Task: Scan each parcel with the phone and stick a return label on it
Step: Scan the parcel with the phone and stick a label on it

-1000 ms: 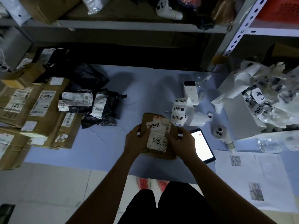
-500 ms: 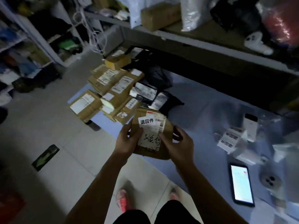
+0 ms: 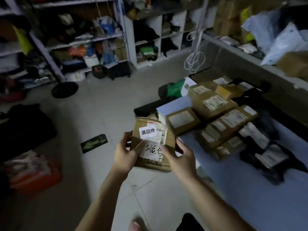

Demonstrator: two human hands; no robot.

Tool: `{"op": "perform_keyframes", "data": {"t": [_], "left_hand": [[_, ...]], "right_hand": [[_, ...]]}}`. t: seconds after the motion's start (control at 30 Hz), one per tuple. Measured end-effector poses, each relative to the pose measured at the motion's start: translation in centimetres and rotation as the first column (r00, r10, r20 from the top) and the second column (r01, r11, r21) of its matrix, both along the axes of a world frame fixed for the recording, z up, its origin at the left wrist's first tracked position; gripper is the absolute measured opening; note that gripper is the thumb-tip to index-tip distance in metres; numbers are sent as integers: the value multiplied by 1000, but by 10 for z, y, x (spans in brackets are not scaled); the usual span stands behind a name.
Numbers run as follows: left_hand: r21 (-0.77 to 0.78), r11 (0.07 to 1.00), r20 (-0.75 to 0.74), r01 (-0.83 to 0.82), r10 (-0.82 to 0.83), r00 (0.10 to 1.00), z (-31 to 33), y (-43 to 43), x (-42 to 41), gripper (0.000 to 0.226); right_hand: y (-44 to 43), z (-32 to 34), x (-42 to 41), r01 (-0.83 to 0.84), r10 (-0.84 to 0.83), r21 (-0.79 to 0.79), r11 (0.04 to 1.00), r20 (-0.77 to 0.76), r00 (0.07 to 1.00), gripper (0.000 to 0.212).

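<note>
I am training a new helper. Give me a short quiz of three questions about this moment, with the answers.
1. True or false: the held parcel already bears a white return label.
2. How many hands grip it? A none; B one; C two.
3. Fill in: the stacked brown boxes lie on the table to the parcel's ____.
Key: 1 true. 2 C, the left hand and the right hand. 3 right.

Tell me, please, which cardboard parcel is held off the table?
The cardboard parcel with the return label, between left hand and right hand; other parcels lie stacked.
</note>
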State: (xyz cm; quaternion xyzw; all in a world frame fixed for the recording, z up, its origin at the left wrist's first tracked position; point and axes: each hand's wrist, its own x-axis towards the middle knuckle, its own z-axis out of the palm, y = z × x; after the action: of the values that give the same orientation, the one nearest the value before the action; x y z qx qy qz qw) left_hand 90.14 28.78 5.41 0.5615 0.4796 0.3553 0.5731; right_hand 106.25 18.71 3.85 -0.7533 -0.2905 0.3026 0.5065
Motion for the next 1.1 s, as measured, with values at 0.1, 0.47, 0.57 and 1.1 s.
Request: {"op": "perform_keyframes", "data": {"t": [0.1, 0.47, 0.57, 1.1], "left_hand": [[-14, 999, -19, -40, 40, 999, -9, 56, -50, 27], [-163, 976, -83, 143, -158, 984, -91, 304, -32, 48], [-196, 960, -138, 200, -229, 964, -120, 375, 3, 53], [-189, 594, -446, 782, -761, 470, -291, 687, 214, 80]], "right_hand": [[64, -7, -44, -100, 99, -60, 993, -31, 995, 59], [301, -76, -30, -44, 18, -263, 964, -102, 995, 58], [367, -100, 0, 18, -75, -274, 962, -201, 977, 49], [616, -274, 122, 392, -631, -603, 694, -247, 736, 57]]}}
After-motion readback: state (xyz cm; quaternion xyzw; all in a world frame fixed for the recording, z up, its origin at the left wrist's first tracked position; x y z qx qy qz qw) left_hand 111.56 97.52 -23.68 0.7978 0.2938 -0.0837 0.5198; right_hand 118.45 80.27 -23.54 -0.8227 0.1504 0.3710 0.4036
